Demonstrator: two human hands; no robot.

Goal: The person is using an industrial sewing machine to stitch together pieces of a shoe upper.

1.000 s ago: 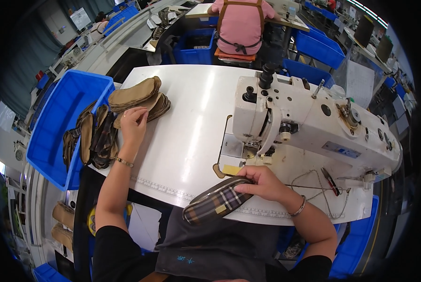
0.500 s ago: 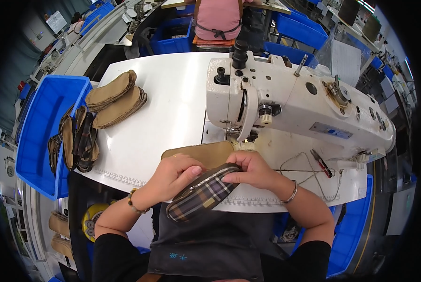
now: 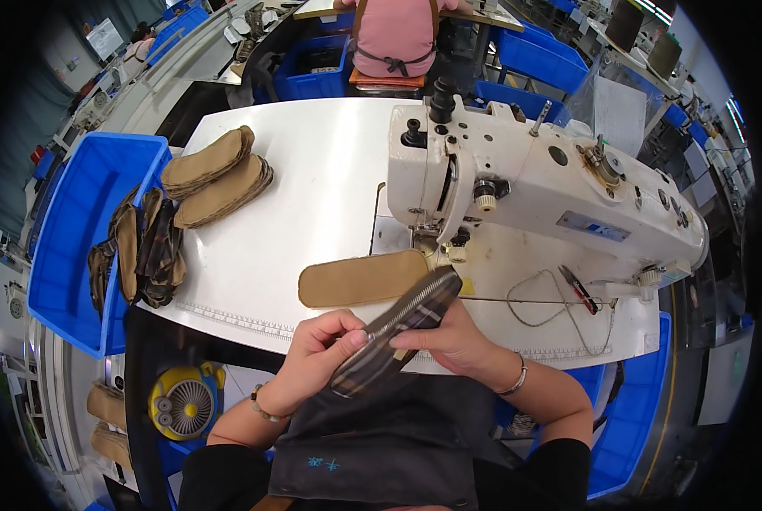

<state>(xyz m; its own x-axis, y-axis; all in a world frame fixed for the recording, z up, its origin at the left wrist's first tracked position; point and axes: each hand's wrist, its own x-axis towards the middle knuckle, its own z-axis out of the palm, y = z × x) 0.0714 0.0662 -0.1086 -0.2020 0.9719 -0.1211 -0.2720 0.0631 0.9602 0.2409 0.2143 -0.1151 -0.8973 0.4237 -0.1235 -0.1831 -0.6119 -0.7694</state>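
The plaid pouch (image 3: 428,316) is held up, tilted, over the table's (image 3: 304,175) near edge, its lower end in front of the dark apron (image 3: 372,434). The right hand (image 3: 454,337) is closed around its side, thumb on the plaid face; the left hand (image 3: 328,342) has thumb and fingertips pinched together at the zip (image 3: 406,308) edge (whether they have the pull tab, I cannot tell). For good handling here, the right hand's grip should be firm enough to stop the pouch twisting, yet light enough not to crush the cloth, with the zip kept as straight as possible so the teeth don't bind. The left fingers do best working along the zip line rather than across it, clear of loose fabric. The flat tan piece (image 3: 360,279) lies just beyond, beside the sewing machine (image 3: 534,183), and is best left undisturbed.
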